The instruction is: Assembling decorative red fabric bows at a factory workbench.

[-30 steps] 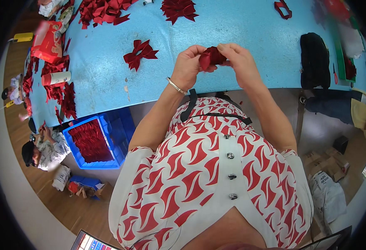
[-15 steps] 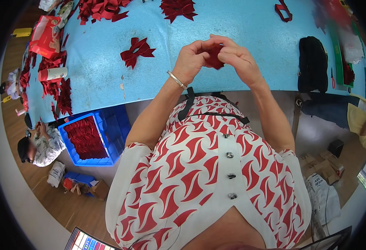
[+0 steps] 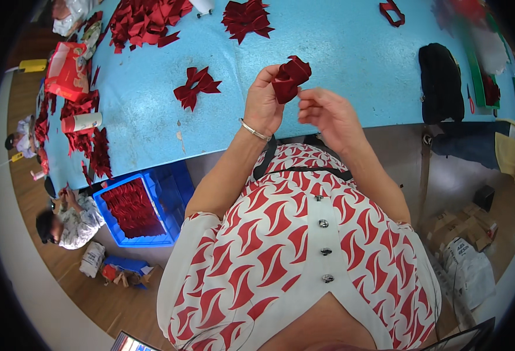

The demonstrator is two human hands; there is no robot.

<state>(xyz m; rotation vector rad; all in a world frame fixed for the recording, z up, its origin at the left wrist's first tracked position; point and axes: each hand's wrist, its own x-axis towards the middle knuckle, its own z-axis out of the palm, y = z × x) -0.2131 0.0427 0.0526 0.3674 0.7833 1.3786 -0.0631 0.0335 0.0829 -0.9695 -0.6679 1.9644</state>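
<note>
A looped dark red velvet ribbon (image 3: 292, 77) is pinched between the thumb and fingers of my left hand (image 3: 262, 106), raised over the table's near edge. Close to the ribbon's lower right side, my right hand (image 3: 332, 117) has its fingers curled and drawn together; whatever lies between its fingertips is too small to make out. To the left of my hands a finished-looking red bow (image 3: 197, 88) lies alone on the blue tabletop (image 3: 146, 117). Farther back sits a small stack of red bows (image 3: 246, 21).
Loose red ribbon pieces (image 3: 143, 23) are heaped at the far left. A white-and-red cylinder (image 3: 81, 121) and a red bag (image 3: 68, 70) stand leftward. Below is a blue crate (image 3: 169, 234) of red ribbons. A black pouch (image 3: 440, 85) lies right. Other people work at both sides.
My hands have parted: the left keeps the ribbon, turned so its loops show, while the right has moved down and off its top. The view has shifted slightly.
</note>
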